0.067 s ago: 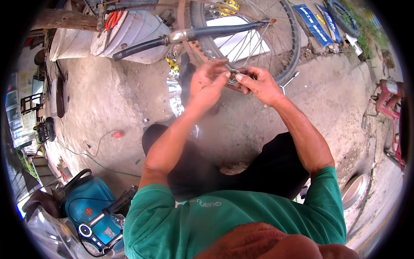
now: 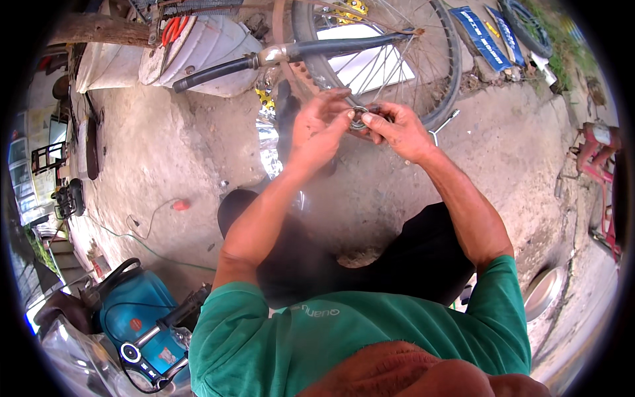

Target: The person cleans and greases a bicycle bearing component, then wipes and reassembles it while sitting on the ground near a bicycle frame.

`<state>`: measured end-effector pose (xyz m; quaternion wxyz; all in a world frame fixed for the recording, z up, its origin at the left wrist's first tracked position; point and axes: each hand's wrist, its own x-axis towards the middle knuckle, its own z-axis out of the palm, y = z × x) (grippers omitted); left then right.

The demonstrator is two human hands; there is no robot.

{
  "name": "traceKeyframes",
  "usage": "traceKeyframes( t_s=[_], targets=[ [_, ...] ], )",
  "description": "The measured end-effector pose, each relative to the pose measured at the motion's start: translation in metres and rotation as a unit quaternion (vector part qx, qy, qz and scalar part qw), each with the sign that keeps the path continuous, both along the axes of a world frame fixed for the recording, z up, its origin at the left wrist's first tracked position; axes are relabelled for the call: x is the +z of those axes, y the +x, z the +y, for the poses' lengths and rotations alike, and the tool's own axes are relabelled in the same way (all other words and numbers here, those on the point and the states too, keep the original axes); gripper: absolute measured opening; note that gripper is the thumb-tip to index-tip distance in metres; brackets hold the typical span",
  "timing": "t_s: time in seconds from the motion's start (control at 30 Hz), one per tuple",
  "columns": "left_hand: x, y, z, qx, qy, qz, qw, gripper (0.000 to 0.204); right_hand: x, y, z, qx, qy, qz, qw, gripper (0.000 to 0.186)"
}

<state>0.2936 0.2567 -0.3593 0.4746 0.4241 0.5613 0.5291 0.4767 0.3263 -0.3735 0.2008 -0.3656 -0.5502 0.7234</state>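
Note:
A small metal ring [image 2: 358, 118], round and shiny with a dark middle, is pinched between my two hands. My left hand [image 2: 322, 126] holds its left side between thumb and fingers. On its other side, my right hand [image 2: 399, 129] grips with thumb and bent fingers. Whether the ring is a bearing cannot be made out. Just beyond my hands lies a spoked bicycle wheel [image 2: 452, 89] with a black tyre. Across it runs a dark fork tube [image 2: 350, 45], its end at the wheel's hub.
A wrench [image 2: 446, 124] lies right of the wheel. White buckets [image 2: 211, 49] stand at the far left, with red-handled pliers [image 2: 173, 31] on one. A teal scooter body [image 2: 142, 311] is at the near left, a metal bowl [image 2: 544, 293] at the near right. A green cord [image 2: 159, 255] crosses the floor.

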Motion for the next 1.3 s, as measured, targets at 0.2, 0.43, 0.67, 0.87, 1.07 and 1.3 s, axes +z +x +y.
traceKeyframes(
  t_s=[0.2, 0.43, 0.67, 0.87, 1.07, 1.3],
  targets=[
    [-0.007, -0.005, -0.001, 0.0, -0.034, 0.045, 0.998, 0.042, -0.019, -0.004, -0.001, 0.006, 0.015, -0.034, 0.999, 0.038],
    [-0.021, -0.053, -0.033, 0.008, -0.184, 0.077, 0.98, 0.049, -0.013, -0.003, 0.002, -0.007, 0.016, -0.083, 0.996, 0.038],
    [-0.045, -0.05, -0.102, -0.259, -0.363, 0.504, 0.739, 0.067, -0.015, -0.011, 0.003, 0.012, 0.013, -0.082, 0.996, 0.041],
    [-0.046, -0.048, -0.115, -0.351, -0.373, 0.525, 0.68, 0.064, -0.009, -0.014, 0.002, 0.007, 0.012, -0.064, 0.998, 0.04],
    [-0.027, -0.064, -0.124, -0.273, -0.371, 0.276, 0.843, 0.055, -0.008, -0.009, 0.004, 0.006, -0.004, -0.058, 0.998, 0.037],
    [0.002, -0.038, -0.087, -0.127, -0.089, 0.244, 0.957, 0.059, -0.005, -0.013, 0.0, 0.006, -0.069, -0.025, 0.997, 0.032]
  ],
)
